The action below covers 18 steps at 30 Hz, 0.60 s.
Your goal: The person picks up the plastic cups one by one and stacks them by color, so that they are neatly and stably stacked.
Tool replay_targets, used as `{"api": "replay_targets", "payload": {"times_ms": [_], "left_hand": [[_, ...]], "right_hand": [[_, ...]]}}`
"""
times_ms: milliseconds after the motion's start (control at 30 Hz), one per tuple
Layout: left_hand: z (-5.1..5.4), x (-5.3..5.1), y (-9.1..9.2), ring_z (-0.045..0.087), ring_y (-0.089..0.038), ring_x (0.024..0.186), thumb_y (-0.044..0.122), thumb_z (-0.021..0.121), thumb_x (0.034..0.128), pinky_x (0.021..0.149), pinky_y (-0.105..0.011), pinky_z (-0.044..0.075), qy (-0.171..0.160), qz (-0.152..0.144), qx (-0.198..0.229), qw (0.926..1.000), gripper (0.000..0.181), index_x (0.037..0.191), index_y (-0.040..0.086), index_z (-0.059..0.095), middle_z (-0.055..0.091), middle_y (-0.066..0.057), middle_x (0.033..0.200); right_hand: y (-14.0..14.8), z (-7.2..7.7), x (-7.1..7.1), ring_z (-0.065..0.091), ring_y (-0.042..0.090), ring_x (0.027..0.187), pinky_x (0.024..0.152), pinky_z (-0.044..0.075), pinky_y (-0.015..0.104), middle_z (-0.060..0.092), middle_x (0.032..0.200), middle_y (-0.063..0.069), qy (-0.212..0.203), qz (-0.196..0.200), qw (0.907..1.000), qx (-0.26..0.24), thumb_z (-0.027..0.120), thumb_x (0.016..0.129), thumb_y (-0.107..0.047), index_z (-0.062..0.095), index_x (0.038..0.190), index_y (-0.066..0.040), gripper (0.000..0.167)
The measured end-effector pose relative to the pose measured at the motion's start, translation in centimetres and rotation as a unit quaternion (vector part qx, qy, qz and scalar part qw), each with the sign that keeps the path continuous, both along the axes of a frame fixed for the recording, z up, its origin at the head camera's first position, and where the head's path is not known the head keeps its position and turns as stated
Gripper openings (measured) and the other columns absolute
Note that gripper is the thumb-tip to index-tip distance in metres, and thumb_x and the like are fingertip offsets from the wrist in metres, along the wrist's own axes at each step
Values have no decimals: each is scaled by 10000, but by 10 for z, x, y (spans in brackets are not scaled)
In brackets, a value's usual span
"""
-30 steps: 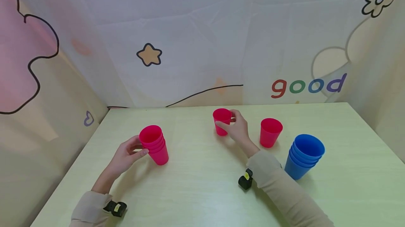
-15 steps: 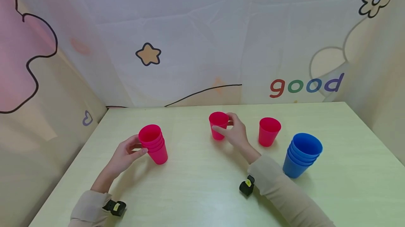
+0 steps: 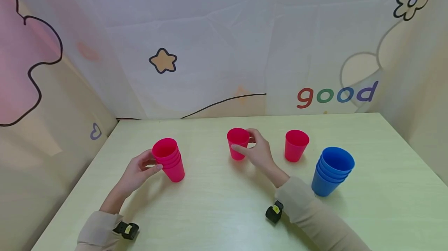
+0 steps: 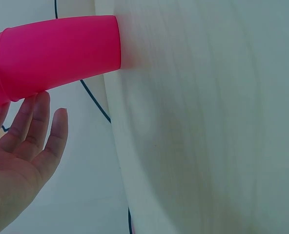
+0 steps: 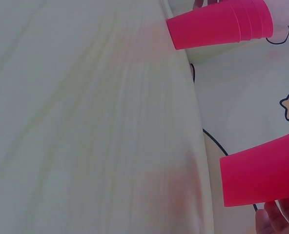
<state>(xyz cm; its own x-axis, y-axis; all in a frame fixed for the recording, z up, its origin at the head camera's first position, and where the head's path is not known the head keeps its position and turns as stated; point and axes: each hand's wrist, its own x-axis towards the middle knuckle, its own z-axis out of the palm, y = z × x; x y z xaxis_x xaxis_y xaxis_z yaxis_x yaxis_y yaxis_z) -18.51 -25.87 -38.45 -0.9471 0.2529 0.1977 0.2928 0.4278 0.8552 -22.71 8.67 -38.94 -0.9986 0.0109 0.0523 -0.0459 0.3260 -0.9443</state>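
Observation:
In the head view, my left hand [image 3: 138, 171] grips a stack of nested pinkish-red plastic cups [image 3: 169, 160] from its left side, thumb in front. The left wrist view shows fingers touching the stack's wall [image 4: 61, 53]. Toward the table's far side, my right hand [image 3: 260, 151] holds a single pinkish-red cup [image 3: 238, 144] between thumb and fingers, mouth up. I cannot tell whether that cup's base touches the table. Another pinkish-red cup [image 3: 296, 146] stands upright to the right of this hand. A stack of blue cups [image 3: 329, 175] stands beyond my right sleeve.
All of this is on a pale wood-grain table [image 3: 210, 212]. A printed cloth backdrop [image 3: 210, 48] rises behind the table's far edge and along its sides. Each sleeve carries a small black camera, one on the left wrist [image 3: 127, 230] and one on the right wrist [image 3: 274, 213].
My right hand has brought its cup a little nearer and to the left, away from the lone cup. The left hand and its stack have hardly moved. The head view has shifted slightly.

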Motion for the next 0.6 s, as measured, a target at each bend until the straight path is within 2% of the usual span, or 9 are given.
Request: {"api": "replay_targets", "payload": {"times_ms": [333,600], "left_hand": [[0,0,0,503,-330,1048,85,633,848,790,-224,475,-11,17,10,10000,473,1271,-11,447,528,-187,1176],[0,0,0,502,-327,1044,78,633,846,789,-223,476,-20,19,46,10000,475,1273,-14,444,525,-192,1177]], "right_hand": [[-4,1,10,473,235,1058,760,503,347,509,1188,49,-39,75,10000,34,780,706,-262,431,1266,-129,673],[-8,5,16,488,225,1055,781,485,348,526,1179,45,210,198,9994,188,790,692,-249,450,1259,-112,675]]}}
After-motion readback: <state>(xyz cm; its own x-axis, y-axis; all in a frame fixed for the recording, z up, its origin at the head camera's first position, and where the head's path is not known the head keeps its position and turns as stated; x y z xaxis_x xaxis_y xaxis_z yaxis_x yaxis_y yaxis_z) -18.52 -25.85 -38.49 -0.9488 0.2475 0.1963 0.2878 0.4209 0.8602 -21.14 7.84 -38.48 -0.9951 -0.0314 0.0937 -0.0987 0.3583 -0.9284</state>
